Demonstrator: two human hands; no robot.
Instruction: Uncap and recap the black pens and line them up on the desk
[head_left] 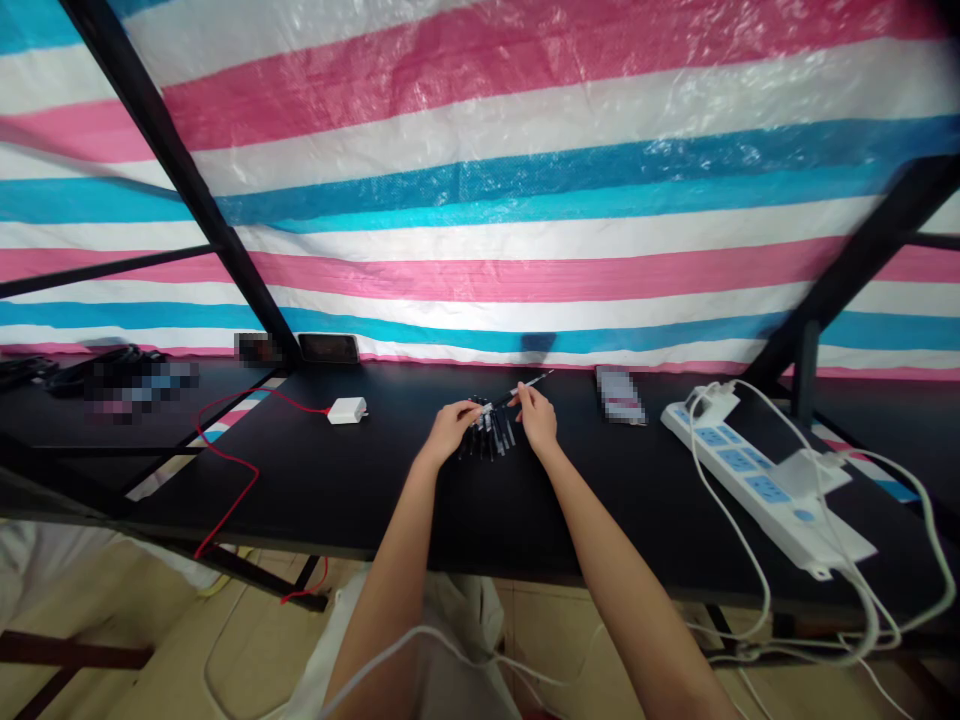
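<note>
A slim stick (536, 381) that looks like a pen, dark along its middle with a thin pale end pointing up and right, is held across both hands. My left hand (448, 432) is closed, thumb and fingers pinching near its lower left end. My right hand (538, 420) is closed in a pinch around its middle, toward the upper end. Just below and between the hands, a fan of several thin dark and clear pen-like sticks (491, 438) lies on the black table (495, 520). Their exact kind is too small to tell.
A white power strip (739, 465) with plugged-in adapters and looping white cables lies right. A blurred packet-like item (621, 395) lies nearer. Left are a white charger (347, 410) with red cable and a dark phone (328, 348). Black frame bars and a striped sheet (525, 280) stand behind.
</note>
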